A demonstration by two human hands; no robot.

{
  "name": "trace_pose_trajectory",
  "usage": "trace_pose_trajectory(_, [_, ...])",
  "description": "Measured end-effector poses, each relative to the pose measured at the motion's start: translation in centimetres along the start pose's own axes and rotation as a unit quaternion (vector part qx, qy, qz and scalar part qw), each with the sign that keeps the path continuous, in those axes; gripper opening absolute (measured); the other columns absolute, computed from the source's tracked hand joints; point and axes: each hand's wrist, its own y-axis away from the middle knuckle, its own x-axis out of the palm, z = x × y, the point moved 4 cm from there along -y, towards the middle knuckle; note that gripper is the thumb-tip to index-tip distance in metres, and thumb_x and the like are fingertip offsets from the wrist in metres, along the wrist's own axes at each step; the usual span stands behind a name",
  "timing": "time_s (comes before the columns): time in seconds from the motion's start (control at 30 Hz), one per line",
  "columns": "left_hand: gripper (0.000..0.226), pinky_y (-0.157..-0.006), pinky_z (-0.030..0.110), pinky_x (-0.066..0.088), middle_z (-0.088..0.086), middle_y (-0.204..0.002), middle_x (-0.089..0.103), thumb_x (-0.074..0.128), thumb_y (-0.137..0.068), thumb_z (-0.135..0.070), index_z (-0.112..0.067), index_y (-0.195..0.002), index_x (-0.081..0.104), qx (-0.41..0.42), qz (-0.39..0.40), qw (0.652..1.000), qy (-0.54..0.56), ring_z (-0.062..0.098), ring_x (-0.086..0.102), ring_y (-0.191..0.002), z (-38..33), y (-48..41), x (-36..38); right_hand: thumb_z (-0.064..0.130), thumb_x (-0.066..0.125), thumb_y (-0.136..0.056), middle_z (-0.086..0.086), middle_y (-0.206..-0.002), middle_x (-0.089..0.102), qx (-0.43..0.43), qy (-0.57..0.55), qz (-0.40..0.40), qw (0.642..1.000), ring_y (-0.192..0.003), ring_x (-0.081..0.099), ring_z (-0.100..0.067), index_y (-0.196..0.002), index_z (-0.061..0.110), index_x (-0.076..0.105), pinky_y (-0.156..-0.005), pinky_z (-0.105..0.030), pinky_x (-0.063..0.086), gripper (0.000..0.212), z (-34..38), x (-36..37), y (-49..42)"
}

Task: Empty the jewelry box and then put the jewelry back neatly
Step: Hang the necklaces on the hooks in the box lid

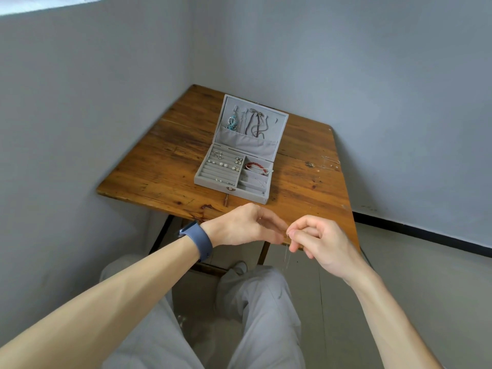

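We are looking at the grey jewelry box (pixel 241 166) sitting open on the table (pixel 159 166), necklaces hanging in its lid, earrings lining the ring rows, a red bracelet (pixel 256 166) lying in one compartment. Our left hand (pixel 246 226) and right hand (pixel 318 242) are pinching a thin silver chain (pixel 286 258), which is dangling before the table's near edge.

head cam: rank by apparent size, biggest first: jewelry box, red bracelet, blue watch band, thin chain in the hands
1. jewelry box
2. blue watch band, inflated by nearness to the camera
3. red bracelet and thin chain: unsure; the chain is near, faint and partly hidden.
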Motion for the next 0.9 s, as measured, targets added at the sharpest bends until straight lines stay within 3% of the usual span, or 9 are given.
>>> trace_pose_trajectory(0.1, [0.013, -0.087, 0.020, 0.050, -0.014, -0.094, 0.076, 0.075, -0.088, -0.033, -0.025, -0.098, 0.080, 0.032, -0.013, 0.999, -0.024, -0.003, 0.068, -0.089, -0.3, 0.1, 0.6, 0.030, 0.060, -0.093, 0.006, -0.077, 0.075, -0.010, -0.007, 0.006, 1.000, -0.056, 0.053, -0.009, -0.087, 0.035, 0.068, -0.066, -0.036, 0.049, 0.011, 0.2, 0.0, -0.1])
trace_pose_trajectory(0.2, [0.017, -0.090, 0.028, 0.052, -0.008, -0.092, 0.076, 0.073, -0.089, -0.035, -0.020, -0.091, 0.079, 0.020, -0.048, 0.999, 0.008, 0.004, 0.068, -0.089, 0.1, 0.1, 0.4, 0.034, 0.060, -0.091, 0.005, -0.076, 0.075, -0.008, -0.017, -0.001, 1.000, -0.055, 0.053, -0.008, -0.087, 0.037, 0.068, -0.065, -0.034, 0.048, 0.010, -0.1, -0.3, -0.2])
trace_pose_trajectory(0.37, [0.027, -0.101, 0.042, 0.045, 0.000, -0.096, 0.076, 0.056, -0.086, -0.041, -0.030, -0.065, 0.068, -0.032, 0.061, 0.990, 0.126, 0.011, 0.067, -0.099, 2.5, 1.5, 1.0, 0.033, 0.059, -0.092, 0.005, -0.075, 0.074, 0.009, -0.039, -0.043, 0.998, -0.053, 0.052, -0.008, -0.086, 0.037, 0.067, -0.062, -0.028, 0.047, 0.010, -1.4, -0.9, -0.4])
trace_pose_trajectory(0.43, [0.033, -0.106, 0.047, 0.043, 0.003, -0.085, 0.073, 0.056, -0.087, -0.043, -0.025, -0.061, 0.061, -0.045, 0.041, 0.978, 0.201, 0.018, 0.067, -0.096, 4.2, 2.4, 0.3, 0.025, 0.059, -0.096, 0.004, -0.075, 0.073, 0.019, -0.064, -0.079, 0.995, -0.053, 0.051, -0.008, -0.087, 0.032, 0.068, -0.061, -0.026, 0.045, 0.015, -2.4, -1.6, -0.6])
trace_pose_trajectory(0.5, [0.033, -0.108, 0.049, 0.041, 0.004, -0.073, 0.067, 0.057, -0.087, -0.039, -0.019, -0.061, 0.055, -0.057, -0.013, 0.946, 0.318, 0.024, 0.067, -0.094, 5.9, 3.3, -0.9, 0.022, 0.058, -0.098, 0.003, -0.076, 0.072, 0.041, -0.098, -0.106, 0.989, -0.053, 0.051, -0.008, -0.089, 0.027, 0.070, -0.061, -0.026, 0.045, 0.015, -3.6, -2.1, -1.0])
trace_pose_trajectory(0.6, [0.031, -0.105, 0.046, 0.040, 0.001, -0.063, 0.059, 0.066, -0.085, -0.035, -0.019, -0.062, 0.053, -0.044, -0.072, 0.856, 0.509, 0.027, 0.068, -0.093, 7.7, 4.5, -2.6, 0.019, 0.057, -0.099, 0.004, -0.075, 0.068, 0.072, -0.169, -0.097, 0.978, -0.055, 0.049, -0.010, -0.091, 0.023, 0.072, -0.062, -0.029, 0.043, 0.017, -5.4, -1.6, -1.3])
trace_pose_trajectory(0.67, [0.026, -0.103, 0.045, 0.043, -0.002, -0.063, 0.058, 0.068, -0.087, -0.033, -0.019, -0.068, 0.057, -0.028, -0.090, 0.807, 0.583, 0.027, 0.068, -0.096, 8.2, 5.0, -3.4, 0.019, 0.057, -0.100, 0.003, -0.076, 0.066, 0.083, -0.205, -0.078, 0.972, -0.056, 0.049, -0.011, -0.091, 0.023, 0.073, -0.061, -0.030, 0.042, 0.019, -6.4, -1.0, -1.5])
trace_pose_trajectory(0.77, [0.008, -0.098, 0.040, 0.049, -0.005, -0.069, 0.063, 0.065, -0.092, -0.027, -0.020, -0.089, 0.068, -0.025, -0.103, 0.786, 0.609, 0.023, 0.068, -0.096, 8.4, 5.0, -4.2, 0.021, 0.058, -0.100, 0.001, -0.080, 0.065, 0.089, -0.250, -0.046, 0.963, -0.059, 0.048, -0.012, -0.095, 0.026, 0.075, -0.060, -0.027, 0.043, 0.018, -7.1, -0.1, -1.7])
trace_pose_trajectory(0.9, [0.034, -0.087, 0.030, 0.053, -0.006, -0.088, 0.067, 0.056, -0.097, -0.020, -0.018, -0.131, 0.060, -0.056, -0.136, 0.844, 0.516, 0.012, 0.068, -0.090, 9.1, 4.5, -5.6, 0.019, 0.059, -0.099, -0.002, -0.084, 0.065, 0.107, -0.322, -0.021, 0.940, -0.061, 0.049, -0.012, -0.104, 0.020, 0.076, -0.059, -0.024, 0.044, 0.017, -8.1, 0.6, -1.6])
